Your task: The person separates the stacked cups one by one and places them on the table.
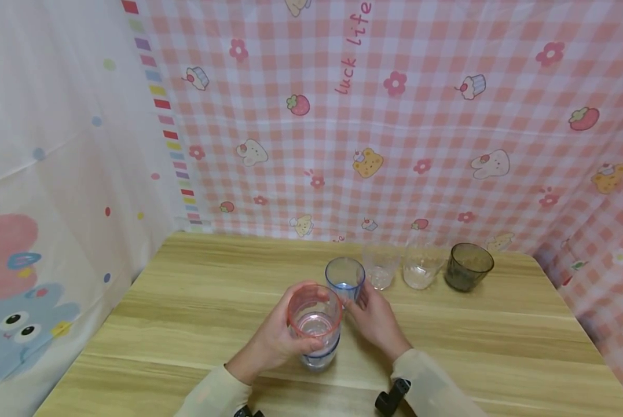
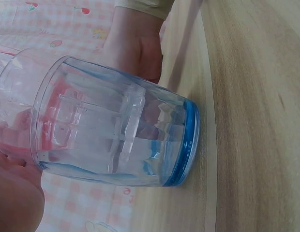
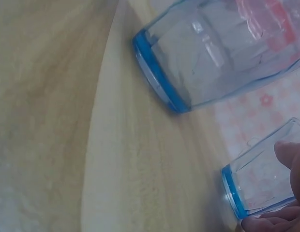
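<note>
Wooden table (image 1: pixel 186 301), checked cloth (image 1: pixel 426 121) behind. Left hand (image 1: pixel 275 336) grips stacked cups (image 1: pixel 317 325); right hand (image 1: pixel 377 322) grips blue-rimmed cup (image 1: pixel 345 280). Best keep stack upright.

Left fingers (image 1: pixel 307 346) curled, gripping; right fingers (image 1: pixel 355 311) curled, gripping, farther forward.

Two blue-rimmed glasses (image 1: pixel 345 280) (image 1: pixel 320 360), one red-rimmed glass (image 1: pixel 315 313)
</note>
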`<action>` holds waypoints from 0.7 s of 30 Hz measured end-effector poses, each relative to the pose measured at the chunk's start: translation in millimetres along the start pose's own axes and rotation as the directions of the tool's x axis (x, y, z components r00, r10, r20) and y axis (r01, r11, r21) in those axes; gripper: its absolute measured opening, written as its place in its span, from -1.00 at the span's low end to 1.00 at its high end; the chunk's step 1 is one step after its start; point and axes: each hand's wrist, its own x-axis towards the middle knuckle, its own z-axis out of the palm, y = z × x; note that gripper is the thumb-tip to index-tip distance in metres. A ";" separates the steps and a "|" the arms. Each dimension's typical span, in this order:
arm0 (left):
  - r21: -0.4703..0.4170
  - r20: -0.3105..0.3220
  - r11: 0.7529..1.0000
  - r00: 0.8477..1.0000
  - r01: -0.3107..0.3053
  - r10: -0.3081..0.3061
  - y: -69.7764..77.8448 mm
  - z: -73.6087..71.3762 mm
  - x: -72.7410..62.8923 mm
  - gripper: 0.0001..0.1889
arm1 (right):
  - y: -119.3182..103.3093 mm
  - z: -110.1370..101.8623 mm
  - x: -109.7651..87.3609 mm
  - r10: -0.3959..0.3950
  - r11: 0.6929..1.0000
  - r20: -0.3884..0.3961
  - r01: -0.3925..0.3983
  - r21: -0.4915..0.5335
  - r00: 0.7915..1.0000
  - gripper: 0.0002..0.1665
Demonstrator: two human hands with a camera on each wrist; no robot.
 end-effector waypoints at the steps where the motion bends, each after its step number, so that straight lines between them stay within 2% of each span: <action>1: 0.002 0.000 1.000 1.000 0.001 -0.001 0.3 0.0 0.0 -0.05 | 0.4 0.2 0.9 0.002 1.000 -0.001 -0.002 -0.005 1.000 -0.14; 8: -0.004 0.001 1.000 1.000 0.020 -0.020 3.3 0.5 0.2 -0.04 | 3.3 2.7 8.9 -0.013 1.000 -0.007 0.012 -0.008 1.000 -0.19; 16: -0.017 -0.002 1.000 1.000 -0.015 0.015 0.2 0.5 0.5 -0.03 | 3.6 4.2 17.9 -0.020 1.000 -0.009 0.020 -0.016 1.000 -0.19; 21: -0.015 -0.003 1.000 1.000 -0.005 0.005 1.8 0.9 0.3 -0.04 | 5.4 6.4 23.8 -0.027 0.999 -0.008 0.027 -0.028 1.000 -0.18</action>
